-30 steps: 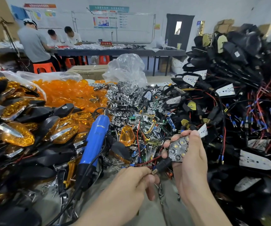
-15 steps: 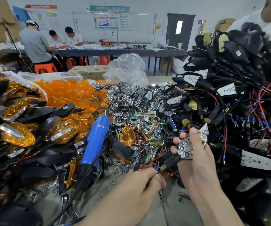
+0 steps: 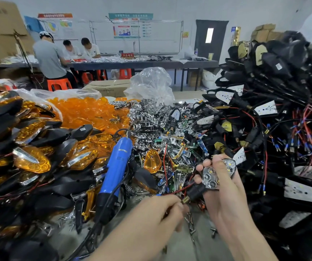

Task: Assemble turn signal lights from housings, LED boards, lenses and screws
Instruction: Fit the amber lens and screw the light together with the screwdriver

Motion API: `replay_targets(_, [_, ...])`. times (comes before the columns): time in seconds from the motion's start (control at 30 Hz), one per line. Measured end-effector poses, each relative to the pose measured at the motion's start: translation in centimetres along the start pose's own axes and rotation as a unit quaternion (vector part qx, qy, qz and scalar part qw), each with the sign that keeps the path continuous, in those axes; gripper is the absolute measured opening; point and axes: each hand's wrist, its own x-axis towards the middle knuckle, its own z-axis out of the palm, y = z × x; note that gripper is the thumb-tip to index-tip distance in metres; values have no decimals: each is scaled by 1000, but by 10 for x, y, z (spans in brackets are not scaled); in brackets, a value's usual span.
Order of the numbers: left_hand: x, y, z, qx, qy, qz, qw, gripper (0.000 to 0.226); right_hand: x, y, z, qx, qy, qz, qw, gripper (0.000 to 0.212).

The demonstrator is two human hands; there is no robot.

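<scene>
Head view: the right hand (image 3: 224, 194) grips a partly built turn signal (image 3: 210, 178) with fingers curled round its rim, the chrome reflector face turned up toward the eyes, probably to check that the LEDs sit square. The left hand (image 3: 160, 210) pinches its red wire (image 3: 172, 192) just beside the brass threaded stem (image 3: 185, 199), seemingly to keep the lead taut and out of the clutter. Open room is scarce. A bare strip of bench with loose screws (image 3: 190, 221) lies under the hands, the blue electric screwdriver (image 3: 117, 170) lies near on the left, and wired black housings (image 3: 283, 129) are heaped close on the right.
</scene>
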Motion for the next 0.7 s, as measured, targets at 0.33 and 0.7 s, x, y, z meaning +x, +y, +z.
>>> replay_targets(0.33, [65,-24,-10,344,169,-109,917,35,-5,16,3,-46,-13,25,999,14])
replay_targets(0.7, [34,-23,-8,-171,306,-21,936,18,-7,18,6,-53,7,71,996,16])
